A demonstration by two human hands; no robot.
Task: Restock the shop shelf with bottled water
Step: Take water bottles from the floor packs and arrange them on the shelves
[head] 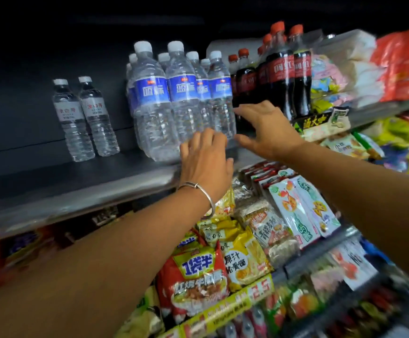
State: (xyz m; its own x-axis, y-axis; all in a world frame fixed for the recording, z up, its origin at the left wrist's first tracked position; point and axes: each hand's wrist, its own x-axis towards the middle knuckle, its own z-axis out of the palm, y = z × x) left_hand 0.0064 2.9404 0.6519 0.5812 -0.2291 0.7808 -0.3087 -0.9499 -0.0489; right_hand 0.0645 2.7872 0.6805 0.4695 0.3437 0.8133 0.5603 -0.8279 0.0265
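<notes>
Both hands reach toward the ribbed, clear plastic water bottles (174,101) clustered upright on the grey metal shelf (76,191). The left hand (206,159) lies flat, fingers straight, at their base; the right hand (267,128) hovers spread open beside them, holding nothing.

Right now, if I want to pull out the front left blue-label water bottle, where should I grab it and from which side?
Probably grip the front left blue-label bottle around its ribbed lower body, below the label, coming from the front and its open left side. It stands upright at the shelf edge, with another bottle close on its right. The left hand is the nearer one; both hands look empty.
</notes>
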